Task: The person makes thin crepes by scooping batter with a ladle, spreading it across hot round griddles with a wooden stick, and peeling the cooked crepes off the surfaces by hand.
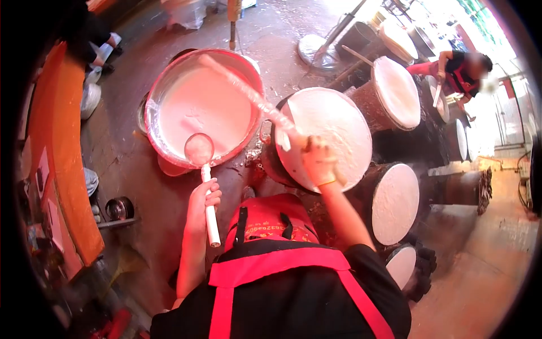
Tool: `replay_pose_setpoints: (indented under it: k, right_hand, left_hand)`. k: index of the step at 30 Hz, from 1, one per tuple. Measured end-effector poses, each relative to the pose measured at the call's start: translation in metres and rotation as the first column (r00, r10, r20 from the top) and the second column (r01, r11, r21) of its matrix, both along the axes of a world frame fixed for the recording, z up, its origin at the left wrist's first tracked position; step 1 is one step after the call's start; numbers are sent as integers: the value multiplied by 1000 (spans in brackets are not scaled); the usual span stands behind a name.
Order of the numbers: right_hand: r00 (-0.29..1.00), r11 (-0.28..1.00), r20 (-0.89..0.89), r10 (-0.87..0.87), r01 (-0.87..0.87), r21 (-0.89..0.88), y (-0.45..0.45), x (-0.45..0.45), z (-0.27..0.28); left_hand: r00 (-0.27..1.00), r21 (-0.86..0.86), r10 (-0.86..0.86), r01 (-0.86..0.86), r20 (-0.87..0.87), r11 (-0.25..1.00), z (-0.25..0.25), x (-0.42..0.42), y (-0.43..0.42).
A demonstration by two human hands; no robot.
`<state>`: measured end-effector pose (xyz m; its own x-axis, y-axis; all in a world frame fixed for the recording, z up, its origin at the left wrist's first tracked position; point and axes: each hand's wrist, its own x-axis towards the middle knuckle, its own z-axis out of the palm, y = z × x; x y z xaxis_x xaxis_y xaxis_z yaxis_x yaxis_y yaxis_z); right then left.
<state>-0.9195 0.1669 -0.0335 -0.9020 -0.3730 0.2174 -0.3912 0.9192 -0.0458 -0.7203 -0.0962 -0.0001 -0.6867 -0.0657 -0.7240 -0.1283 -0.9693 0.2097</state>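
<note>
My left hand (pixel 204 196) is wrapped round the white handle of a ladle (pixel 199 148). Its round bowl is over the near rim of a large tub (pixel 258 121) of pale, smooth liquid. In my right hand (pixel 320 161) is a long stick (pixel 248 90) smeared with pale liquid. The stick slants up and left, its far end above the tub. Whether that end touches the liquid I cannot tell. Below my right hand is a wide round vessel (pixel 333 113) with a pale, uneven top surface.
On the right stand several round vessels with pale tops, one nearby (pixel 396 203) and one farther off (pixel 398 93). A co-worker (pixel 463 73) in a red apron holds a stick there. An orange counter (pixel 62 152) curves along the left, near a metal bowl (pixel 119 208).
</note>
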Motion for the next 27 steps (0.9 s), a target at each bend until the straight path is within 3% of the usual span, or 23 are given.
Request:
replay_pose_setpoints:
  k: [2, 3, 4, 5, 6, 7, 8, 9, 10, 11, 12, 13, 16, 17, 19, 20, 21, 23, 26, 27]
  right_hand:
    - [985, 986, -171, -2, 30, 162, 26, -30, 57]
    - [989, 992, -138, -47, 63, 111, 39, -54, 93]
    - [970, 998, -237, -49, 54, 16, 59, -85, 117]
    - [990, 991, -66, -122, 118, -57, 69, -103, 163]
    - [999, 987, 12, -48, 50, -152, 88, -130, 194]
    - [997, 990, 60, -42, 49, -129, 98, -146, 236]
    - [970, 981, -147, 192, -187, 47, 148, -200, 240]
    - [991, 991, -94, 93, -101, -83, 159, -210, 271]
    - [1000, 956, 4, 1, 0, -295, 173, -222, 298]
    - [993, 861, 93, -73, 110, -497, 187, -233, 325]
    - [968, 651, 229, -104, 240, -720, 199, -238, 344]
    - [935, 563, 264, -237, 354, -747, 211, -236, 356]
    - [949, 330, 222, -225, 289, -899, 346, -336, 297]
    - [937, 487, 172, -304, 308, -817, 364, -337, 275]
    - [844, 436, 228, -486, 460, -774, 383, -346, 223]
    - [907, 112, 279, -316, 327, -938, 409, -376, 167]
    - [893, -59, 367, -260, 364, -929, 410, -373, 135]
    - [850, -126, 347, -396, 323, -938, 416, -380, 61]
    - [700, -334, 490, -520, 361, -871, 408, -363, -4]
    - [653, -307, 456, -605, 337, -890, 411, -365, -34]
  left_hand:
    - [1000, -37, -22, 22, -3, 999, -2, -5, 3]
    - [999, -50, -39, 39, 5, 998, -8, -5, 3]
    - [998, -64, -55, 56, 14, 996, -11, -8, 4]
    - [998, -67, -60, 62, 30, 996, -11, -12, 6]
    - [998, -30, -65, 66, 24, 997, -12, -17, 9]
    - [997, 5, -69, 69, 16, 998, -13, -22, 11]
    - [997, 38, -71, 71, 8, 997, -15, -28, 12]
    - [998, 152, -52, 55, -29, 987, -22, -32, 13]
    - [999, 160, -49, 52, -24, 986, -20, -38, 16]
    - [999, 167, -45, 48, -18, 985, -16, -44, 21]
    - [999, 177, -41, 43, -16, 983, -13, -48, 27]
    - [999, 197, -26, 31, -25, 980, -14, -52, 31]
    - [998, 279, 26, -8, -61, 960, -13, -63, 46]
    - [997, 268, 48, -32, -55, 963, -7, -66, 54]
    - [994, 218, 113, -108, -9, 970, 23, -77, 77]
    - [991, 206, 130, -123, -19, 971, 30, -79, 85]
    - [988, 210, 152, -143, -26, 967, 35, -79, 91]
    - [982, 184, 190, -184, -18, 966, 47, -83, 104]
    - [968, 160, 249, -250, 25, 955, 72, -89, 127]
    - [967, 165, 254, -255, 31, 953, 76, -90, 130]
